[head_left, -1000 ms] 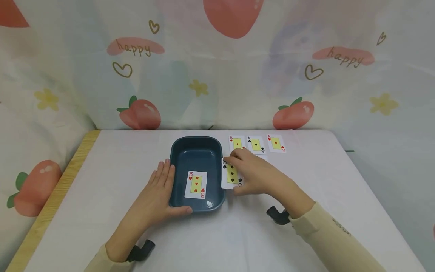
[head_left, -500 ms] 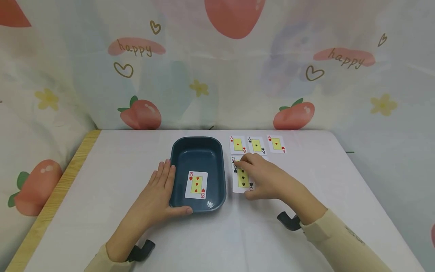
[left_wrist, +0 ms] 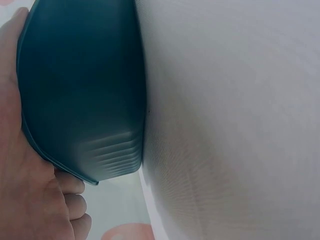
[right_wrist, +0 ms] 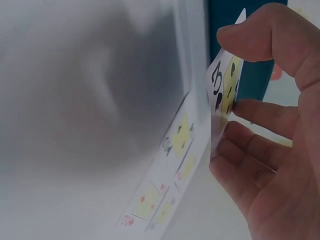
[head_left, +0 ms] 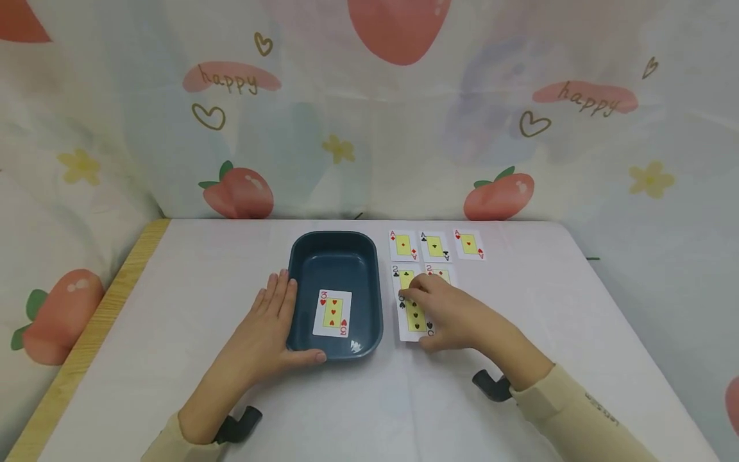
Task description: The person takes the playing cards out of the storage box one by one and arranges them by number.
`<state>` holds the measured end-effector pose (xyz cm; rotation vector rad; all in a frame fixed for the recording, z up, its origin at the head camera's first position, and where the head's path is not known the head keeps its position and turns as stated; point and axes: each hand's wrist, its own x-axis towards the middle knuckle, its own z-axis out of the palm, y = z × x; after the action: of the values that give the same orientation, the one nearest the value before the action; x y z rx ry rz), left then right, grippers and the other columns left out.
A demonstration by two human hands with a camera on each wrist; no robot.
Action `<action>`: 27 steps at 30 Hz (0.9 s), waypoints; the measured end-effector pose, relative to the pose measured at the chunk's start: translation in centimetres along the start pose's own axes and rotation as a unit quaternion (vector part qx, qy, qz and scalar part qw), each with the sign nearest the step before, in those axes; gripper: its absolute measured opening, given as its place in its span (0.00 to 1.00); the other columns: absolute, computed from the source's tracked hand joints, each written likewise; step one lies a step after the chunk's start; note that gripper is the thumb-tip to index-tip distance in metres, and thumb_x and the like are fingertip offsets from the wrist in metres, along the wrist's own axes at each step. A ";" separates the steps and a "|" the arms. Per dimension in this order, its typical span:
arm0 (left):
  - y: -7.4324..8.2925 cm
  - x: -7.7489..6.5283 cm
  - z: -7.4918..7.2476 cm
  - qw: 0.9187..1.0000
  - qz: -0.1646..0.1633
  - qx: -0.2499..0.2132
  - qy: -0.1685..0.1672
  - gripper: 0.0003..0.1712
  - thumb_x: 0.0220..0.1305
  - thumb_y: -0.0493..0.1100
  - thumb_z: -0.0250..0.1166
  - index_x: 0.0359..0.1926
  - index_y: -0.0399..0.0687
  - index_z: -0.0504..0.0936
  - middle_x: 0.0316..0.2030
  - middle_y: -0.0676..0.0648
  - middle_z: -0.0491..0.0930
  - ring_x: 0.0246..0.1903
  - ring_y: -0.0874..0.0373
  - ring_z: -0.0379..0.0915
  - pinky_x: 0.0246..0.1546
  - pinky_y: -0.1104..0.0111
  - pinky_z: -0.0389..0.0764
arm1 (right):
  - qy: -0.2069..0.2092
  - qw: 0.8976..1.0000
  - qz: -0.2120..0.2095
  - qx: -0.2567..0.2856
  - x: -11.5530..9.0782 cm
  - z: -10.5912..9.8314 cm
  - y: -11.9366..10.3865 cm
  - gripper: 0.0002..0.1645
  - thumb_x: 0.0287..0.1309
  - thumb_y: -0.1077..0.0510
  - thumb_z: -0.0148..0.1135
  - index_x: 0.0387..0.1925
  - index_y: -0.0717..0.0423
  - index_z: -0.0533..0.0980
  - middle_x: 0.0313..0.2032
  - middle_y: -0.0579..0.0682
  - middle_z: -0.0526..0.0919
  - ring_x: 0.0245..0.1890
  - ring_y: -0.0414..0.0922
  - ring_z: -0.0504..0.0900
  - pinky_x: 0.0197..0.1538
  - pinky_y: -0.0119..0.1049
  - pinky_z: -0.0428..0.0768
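My right hand (head_left: 456,312) pinches a three of spades (head_left: 414,321) by its edges, over the table just right of a dark blue dish (head_left: 377,289). In the right wrist view, thumb and fingers grip the three of spades (right_wrist: 225,95) at its edges. The card overlaps the lower part of a two of clubs (head_left: 406,273); a two with red pips (head_left: 441,272) is partly hidden behind the hand. My left hand (head_left: 265,324) lies with straight fingers along the dish's left rim, thumb at its near edge. A three of hearts (head_left: 332,313) lies face up in the dish.
Three aces lie in a row at the back right: the ace of diamonds (head_left: 403,245), the ace of clubs (head_left: 435,246) and the ace of hearts (head_left: 469,244). A white cloth (head_left: 369,417) covers the table, with a wooden edge (head_left: 86,346) bare at left.
My right hand has carried the three of spades from the dish's right rim to the right, then a little towards me, uncovering the two of clubs. My left hand and the dish stay put.
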<state>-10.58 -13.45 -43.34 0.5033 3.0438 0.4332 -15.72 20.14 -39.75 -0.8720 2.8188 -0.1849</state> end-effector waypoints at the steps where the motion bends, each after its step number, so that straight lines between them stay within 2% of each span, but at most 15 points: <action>1: 0.0 0.0 0.0 1.000 0.000 -0.001 0.000 0.80 0.40 0.86 0.62 0.78 0.36 0.44 0.79 0.38 0.35 0.78 0.42 0.28 0.75 0.47 0.47 | -0.002 1.000 0.000 0.002 0.0 0.2 0.1 0.47 0.38 0.48 0.78 0.65 0.49 0.74 0.54 0.45 0.72 0.48 0.39 0.69 0.44 0.30 0.79; 13: 0.0 0.1 0.0 1.000 0.002 -0.004 0.000 0.80 0.41 0.86 0.63 0.78 0.36 0.44 0.79 0.38 0.35 0.78 0.42 0.28 0.75 0.46 0.47 | -0.022 1.000 0.002 0.003 -0.3 1.8 0.9 0.46 0.40 0.47 0.77 0.65 0.49 0.74 0.55 0.45 0.72 0.47 0.39 0.69 0.44 0.30 0.78; 27: 0.0 0.1 -0.2 1.000 0.002 -0.007 0.000 0.80 0.41 0.85 0.64 0.78 0.36 0.44 0.79 0.38 0.35 0.78 0.42 0.29 0.75 0.46 0.47 | -0.031 0.999 0.015 0.008 -0.4 2.8 0.9 0.43 0.38 0.46 0.80 0.62 0.43 0.77 0.54 0.41 0.72 0.48 0.37 0.68 0.45 0.28 0.79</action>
<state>-10.66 -13.47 -43.18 0.5089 3.0379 0.4527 -15.30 20.86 -42.58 -0.8162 2.7672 -0.1714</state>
